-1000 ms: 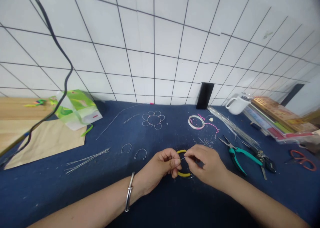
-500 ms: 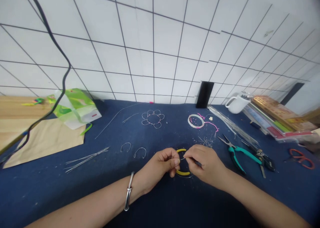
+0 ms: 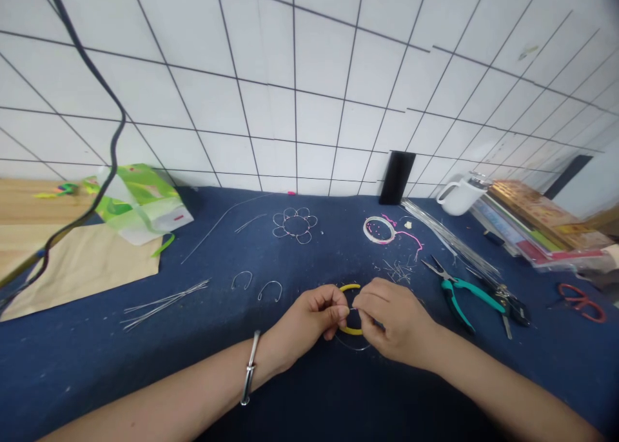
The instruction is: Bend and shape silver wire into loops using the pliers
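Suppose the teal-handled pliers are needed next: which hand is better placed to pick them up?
Right, likely: the right hand is nearer the teal-handled pliers, with the left hand farther away. Both seem to pinch thin wire, so the right would need freeing first.

The single head-worn view looked forward and steeply down from above the forearms — near the left hand and right hand, low of centre — and took in the blue tabletop and, above it, the tiled wall.
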{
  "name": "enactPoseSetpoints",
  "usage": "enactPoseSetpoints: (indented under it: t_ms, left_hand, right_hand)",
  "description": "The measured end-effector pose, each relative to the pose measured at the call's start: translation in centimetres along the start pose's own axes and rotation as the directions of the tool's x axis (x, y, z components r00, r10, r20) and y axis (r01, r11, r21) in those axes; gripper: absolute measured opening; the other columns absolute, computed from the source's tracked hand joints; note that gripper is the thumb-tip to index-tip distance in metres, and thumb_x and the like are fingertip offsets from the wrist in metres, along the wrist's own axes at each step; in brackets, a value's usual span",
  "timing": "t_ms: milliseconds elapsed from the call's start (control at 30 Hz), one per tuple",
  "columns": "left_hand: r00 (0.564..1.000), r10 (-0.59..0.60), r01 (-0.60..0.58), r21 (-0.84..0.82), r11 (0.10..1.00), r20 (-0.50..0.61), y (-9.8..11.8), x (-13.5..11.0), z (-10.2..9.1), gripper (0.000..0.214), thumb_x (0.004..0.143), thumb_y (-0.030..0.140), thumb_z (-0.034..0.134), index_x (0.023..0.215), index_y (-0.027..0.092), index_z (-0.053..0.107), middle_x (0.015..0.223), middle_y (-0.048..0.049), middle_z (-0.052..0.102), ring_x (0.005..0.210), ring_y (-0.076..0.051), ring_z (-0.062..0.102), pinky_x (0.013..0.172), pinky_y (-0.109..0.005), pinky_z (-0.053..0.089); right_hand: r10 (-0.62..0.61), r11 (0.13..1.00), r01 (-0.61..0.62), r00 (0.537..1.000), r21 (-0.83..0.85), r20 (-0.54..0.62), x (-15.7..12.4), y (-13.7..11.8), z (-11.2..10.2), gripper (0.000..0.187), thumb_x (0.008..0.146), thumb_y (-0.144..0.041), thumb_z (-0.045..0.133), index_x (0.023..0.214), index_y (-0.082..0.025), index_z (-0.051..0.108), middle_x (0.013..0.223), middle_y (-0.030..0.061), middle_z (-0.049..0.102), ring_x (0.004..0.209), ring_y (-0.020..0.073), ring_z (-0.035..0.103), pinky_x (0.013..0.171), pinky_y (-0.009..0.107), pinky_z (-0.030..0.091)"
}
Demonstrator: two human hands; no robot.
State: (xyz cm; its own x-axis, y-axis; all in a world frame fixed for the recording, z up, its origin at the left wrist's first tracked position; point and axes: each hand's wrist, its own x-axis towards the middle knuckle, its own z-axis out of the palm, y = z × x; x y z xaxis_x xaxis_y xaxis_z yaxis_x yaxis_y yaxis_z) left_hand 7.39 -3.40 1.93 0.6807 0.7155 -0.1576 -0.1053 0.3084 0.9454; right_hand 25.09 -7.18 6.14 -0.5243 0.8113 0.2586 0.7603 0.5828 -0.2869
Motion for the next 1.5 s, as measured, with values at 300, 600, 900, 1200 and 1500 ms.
enactPoseSetpoints:
  t_ms: [300,600,900,1200,1500]
  left_hand:
    - [0.999,-0.009,0.016,-0.168,0.986,0.041,-0.1,0.1,-0.2,0.014,0.08,0.025,0.056,0.074,0.014,0.05,0.066,0.0017,0.053,0.052,-0.006,0.044,0.055,-0.022,0.034]
    - [0.999,0.005,0.005,-0.185,0.983,0.053,0.4,-0.3,-0.2,0.013,0.084,0.029,0.052,0.085,0.015,0.052,0.068,0.0011,0.053,0.055,-0.007,0.047,0.057,-0.023,0.037]
    - [0.997,0.073,-0.073,0.279,0.957,0.01,1.3,-0.3,-0.3,0.01,0.079,0.023,0.053,0.076,0.016,0.059,0.089,-0.0045,0.057,0.078,-0.015,0.053,0.064,-0.026,0.044]
    - [0.991,0.124,-0.099,0.361,0.927,-0.045,2.4,-0.9,0.2,0.014,0.08,0.023,0.052,0.091,0.018,0.059,0.084,-0.0014,0.056,0.07,-0.012,0.052,0.065,-0.024,0.041]
    - [0.996,-0.077,0.081,0.142,0.987,-0.036,2.0,-0.7,0.7,0.019,0.081,0.03,0.052,0.07,0.014,0.056,0.063,0.0026,0.056,0.042,-0.003,0.037,0.043,-0.019,0.024]
  right_hand:
    - [0.012,0.984,-0.003,0.999,0.176,-0.048,0.4,0.0,0.2,0.02,0.077,-0.011,0.045,0.092,-0.017,0.056,0.08,0.0032,0.058,0.074,0.0132,0.051,0.07,0.027,0.043]
    - [0.06,0.989,-0.031,0.978,0.147,-0.198,0.0,0.3,0.7,0.011,0.079,-0.013,0.049,0.086,-0.018,0.056,0.079,0.0032,0.058,0.075,0.0127,0.053,0.07,0.027,0.043]
    - [0.186,0.967,-0.15,0.969,0.206,-0.166,0.1,0.0,0.0,0.011,0.08,-0.012,0.044,0.075,-0.018,0.051,0.07,-0.0006,0.052,0.065,0.0101,0.047,0.063,0.024,0.038]
    - [0.284,0.894,-0.205,0.947,0.398,-0.152,0.6,-0.2,-0.2,0.011,0.08,-0.013,0.048,0.074,-0.019,0.055,0.073,-0.0006,0.054,0.068,0.0096,0.05,0.063,0.023,0.04]
    - [0.229,0.908,-0.172,0.967,0.382,-0.11,0.6,0.7,0.6,0.018,0.087,-0.021,0.044,0.078,-0.019,0.059,0.073,-0.0007,0.058,0.069,0.0095,0.054,0.066,0.022,0.042]
